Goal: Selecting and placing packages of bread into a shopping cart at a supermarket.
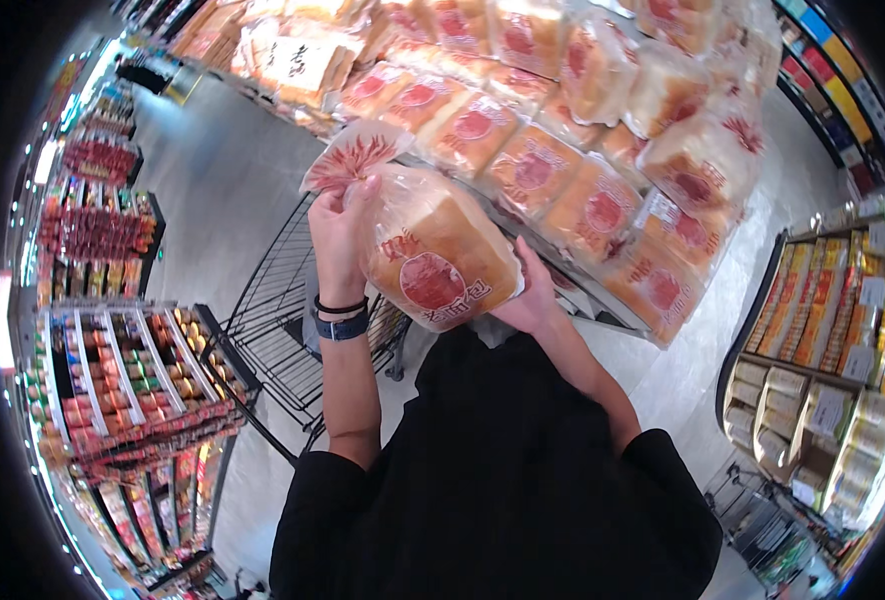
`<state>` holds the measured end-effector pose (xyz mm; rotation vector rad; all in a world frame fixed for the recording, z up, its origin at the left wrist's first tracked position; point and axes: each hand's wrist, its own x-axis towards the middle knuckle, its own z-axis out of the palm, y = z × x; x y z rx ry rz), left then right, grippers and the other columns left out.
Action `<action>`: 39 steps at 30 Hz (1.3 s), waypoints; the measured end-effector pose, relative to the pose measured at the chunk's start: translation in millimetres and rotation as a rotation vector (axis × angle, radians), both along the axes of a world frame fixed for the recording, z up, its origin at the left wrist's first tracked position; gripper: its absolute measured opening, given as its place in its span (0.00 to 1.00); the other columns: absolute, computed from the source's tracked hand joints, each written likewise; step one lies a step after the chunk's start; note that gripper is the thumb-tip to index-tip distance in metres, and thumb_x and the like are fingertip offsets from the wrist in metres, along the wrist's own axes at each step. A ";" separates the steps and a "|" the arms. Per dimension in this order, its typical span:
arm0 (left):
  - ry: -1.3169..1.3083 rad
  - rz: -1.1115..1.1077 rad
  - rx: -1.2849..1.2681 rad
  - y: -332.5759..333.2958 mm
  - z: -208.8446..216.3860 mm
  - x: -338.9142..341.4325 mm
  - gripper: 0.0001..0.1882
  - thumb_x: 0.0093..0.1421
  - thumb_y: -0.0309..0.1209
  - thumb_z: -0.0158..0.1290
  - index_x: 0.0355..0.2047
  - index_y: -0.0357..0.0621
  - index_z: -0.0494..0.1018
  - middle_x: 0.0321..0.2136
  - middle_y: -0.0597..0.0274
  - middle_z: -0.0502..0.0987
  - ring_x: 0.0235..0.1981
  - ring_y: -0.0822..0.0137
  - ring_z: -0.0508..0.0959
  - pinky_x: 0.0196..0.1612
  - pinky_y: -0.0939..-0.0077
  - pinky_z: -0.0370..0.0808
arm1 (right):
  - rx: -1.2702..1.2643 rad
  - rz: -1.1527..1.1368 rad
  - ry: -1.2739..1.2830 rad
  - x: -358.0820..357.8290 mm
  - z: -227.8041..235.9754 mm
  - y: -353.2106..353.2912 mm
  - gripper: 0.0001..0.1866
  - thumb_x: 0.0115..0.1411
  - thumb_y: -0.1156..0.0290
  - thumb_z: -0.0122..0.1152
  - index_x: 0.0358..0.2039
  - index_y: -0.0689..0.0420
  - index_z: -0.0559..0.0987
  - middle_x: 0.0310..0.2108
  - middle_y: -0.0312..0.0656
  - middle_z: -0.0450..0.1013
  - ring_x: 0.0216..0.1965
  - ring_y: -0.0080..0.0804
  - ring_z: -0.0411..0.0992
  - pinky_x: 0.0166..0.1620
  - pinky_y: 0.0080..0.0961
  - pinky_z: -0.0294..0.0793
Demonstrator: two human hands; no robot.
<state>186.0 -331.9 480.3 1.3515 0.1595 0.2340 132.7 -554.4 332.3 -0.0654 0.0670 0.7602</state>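
One loaf [441, 270] is lifted, left hand [339, 222] pinching its bag top [358, 157], right hand [531, 292] gripping its side, not yet set down

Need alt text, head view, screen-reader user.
A bagged bread loaf held by the left hand at its gathered neck and the right hand at its side. More bagged bread lies ahead; a wire shopping cart stands left.

Supermkt / grocery shop: bagged loaves [533, 165] are piled in rows on a big display on the far side, w/ a dark wire shopping cart [281, 290] just L of it. Stocked shelving [121, 370] on the L & a shelf unit [803, 366] on the R carry pkgd goods, the R one w/ white cards [874, 291]; grey flr [228, 165] runs between.
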 end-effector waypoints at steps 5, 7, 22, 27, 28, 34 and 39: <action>0.107 0.174 0.064 78.2 -28.6 -34.2 0.09 0.63 0.28 0.60 0.38 0.33 0.78 0.33 0.62 0.82 0.30 0.76 0.79 0.33 0.83 0.75 | -0.034 0.188 -0.007 -1.6 1.4 50.8 0.33 0.70 0.43 0.41 0.66 0.52 0.65 0.67 0.43 0.62 0.67 0.43 0.59 0.67 0.55 0.54; 0.155 0.250 0.086 106.0 -38.8 -50.4 0.10 0.63 0.28 0.59 0.39 0.32 0.77 0.34 0.61 0.82 0.30 0.76 0.79 0.33 0.83 0.75 | -0.069 0.246 -0.022 -1.7 -1.2 75.5 0.32 0.70 0.44 0.40 0.66 0.52 0.65 0.66 0.43 0.63 0.67 0.42 0.60 0.67 0.55 0.55; 0.318 0.435 0.398 273.1 -24.6 -199.7 0.16 0.52 0.20 0.66 0.41 0.34 0.77 0.35 0.63 0.81 0.37 0.74 0.80 0.43 0.79 0.77 | -0.741 0.640 -0.511 27.3 -72.2 263.8 0.24 0.69 0.58 0.54 0.58 0.61 0.69 0.54 0.48 0.71 0.54 0.40 0.73 0.56 0.38 0.74; 0.258 0.567 0.430 322.5 -68.5 -198.9 0.13 0.51 0.19 0.66 0.37 0.34 0.77 0.35 0.64 0.79 0.38 0.74 0.78 0.46 0.78 0.76 | -1.683 -0.234 -1.591 45.6 -105.2 326.0 0.32 0.56 0.64 0.68 0.57 0.64 0.68 0.51 0.53 0.72 0.50 0.48 0.74 0.52 0.37 0.73; 0.209 0.606 0.440 330.9 -80.7 -196.1 0.13 0.51 0.18 0.66 0.36 0.34 0.77 0.35 0.64 0.79 0.40 0.74 0.78 0.48 0.78 0.75 | -1.680 -0.210 -1.602 49.6 -114.7 338.4 0.32 0.56 0.64 0.68 0.57 0.64 0.68 0.51 0.53 0.72 0.50 0.48 0.74 0.52 0.37 0.73; 0.286 0.694 0.324 357.5 -147.2 -148.3 0.13 0.52 0.18 0.65 0.37 0.33 0.75 0.36 0.62 0.78 0.39 0.73 0.77 0.48 0.77 0.74 | -1.788 0.415 -1.202 87.5 -153.2 373.8 0.14 0.55 0.67 0.64 0.39 0.63 0.78 0.32 0.45 0.78 0.39 0.43 0.76 0.50 0.33 0.71; 0.178 0.718 -0.091 361.9 -199.1 -112.9 0.16 0.58 0.21 0.62 0.46 0.28 0.74 0.41 0.59 0.79 0.42 0.71 0.78 0.49 0.78 0.73 | -1.231 0.390 -0.448 120.9 -154.0 360.1 0.09 0.66 0.68 0.54 0.34 0.57 0.79 0.31 0.35 0.77 0.39 0.29 0.76 0.48 0.25 0.70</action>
